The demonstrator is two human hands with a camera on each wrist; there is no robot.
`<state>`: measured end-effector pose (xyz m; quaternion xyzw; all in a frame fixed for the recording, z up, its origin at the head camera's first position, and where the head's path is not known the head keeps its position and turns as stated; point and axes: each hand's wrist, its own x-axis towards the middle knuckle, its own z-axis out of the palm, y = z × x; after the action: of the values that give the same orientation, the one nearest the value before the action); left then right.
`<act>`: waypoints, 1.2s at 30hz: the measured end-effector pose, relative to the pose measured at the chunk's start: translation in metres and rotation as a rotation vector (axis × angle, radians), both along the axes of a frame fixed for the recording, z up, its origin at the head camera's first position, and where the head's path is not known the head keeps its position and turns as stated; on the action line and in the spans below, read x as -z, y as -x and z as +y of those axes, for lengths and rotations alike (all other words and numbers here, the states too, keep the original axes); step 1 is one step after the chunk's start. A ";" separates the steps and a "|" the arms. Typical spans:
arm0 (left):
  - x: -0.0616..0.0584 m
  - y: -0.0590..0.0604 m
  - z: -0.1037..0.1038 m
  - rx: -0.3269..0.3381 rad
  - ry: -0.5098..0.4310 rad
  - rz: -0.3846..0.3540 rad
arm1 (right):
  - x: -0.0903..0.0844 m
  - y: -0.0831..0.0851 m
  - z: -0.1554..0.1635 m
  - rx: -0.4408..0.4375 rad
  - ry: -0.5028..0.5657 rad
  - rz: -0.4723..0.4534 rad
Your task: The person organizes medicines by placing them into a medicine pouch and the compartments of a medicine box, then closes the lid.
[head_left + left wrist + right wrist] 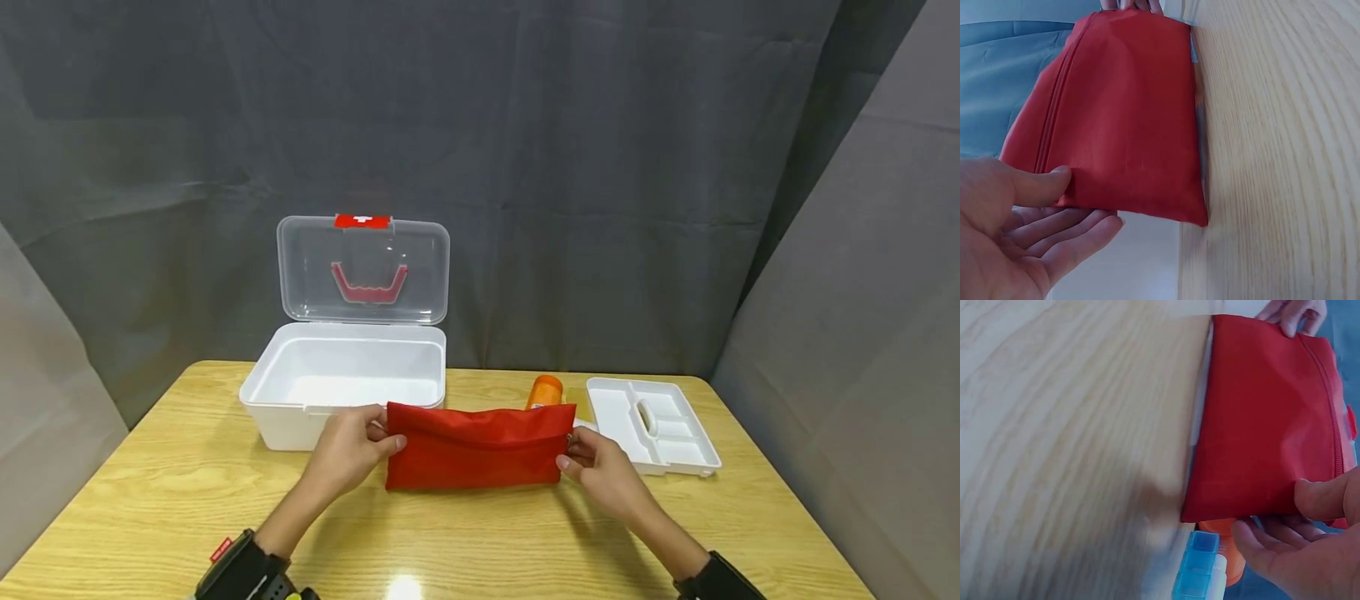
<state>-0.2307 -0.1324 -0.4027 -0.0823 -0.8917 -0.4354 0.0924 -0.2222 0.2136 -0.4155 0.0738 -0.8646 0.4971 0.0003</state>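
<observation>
A flat red zippered pouch [476, 450] stands stretched between both hands, its broad side facing me. My left hand [348, 446] pinches its left end, thumb in front and fingers behind. At the right end my right hand [603, 475] grips it the same way. The zipper [1052, 112] runs along the upper part and is drawn together in the left wrist view. Behind the pouch, an orange bottle [546, 390] is partly hidden. A blue translucent pill organizer [1196, 565] shows below the pouch's end in the right wrist view.
A white box [281, 425] stands behind my left hand, its clear lid [307, 267] raised, with a red latch [363, 222] bearing a white cross. Right of the pouch lies a white compartment tray [615, 412] with a handle. Grey cloth [525, 167] encloses the wooden table [450, 550].
</observation>
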 end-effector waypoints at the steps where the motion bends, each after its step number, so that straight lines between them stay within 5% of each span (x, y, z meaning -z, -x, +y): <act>1: 0.000 0.000 0.001 -0.001 0.003 0.002 | 0.001 0.000 0.000 0.011 -0.007 0.006; 12: 0.001 0.000 0.002 -0.025 0.034 0.017 | 0.014 0.004 -0.010 0.176 -0.100 0.094; 25: -0.001 0.005 0.003 -0.041 0.065 0.077 | 0.006 0.008 -0.009 0.203 -0.106 0.107; 30: -0.017 0.004 0.002 -0.053 0.059 0.085 | -0.011 0.009 -0.010 0.183 -0.122 0.143; 36: -0.054 0.010 -0.002 -0.053 0.067 0.171 | -0.039 0.019 -0.013 0.147 -0.125 0.223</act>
<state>-0.2411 -0.1344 -0.3488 -0.0985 -0.8965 -0.3941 0.1768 -0.2416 0.2009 -0.3770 0.0652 -0.8916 0.4294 0.1282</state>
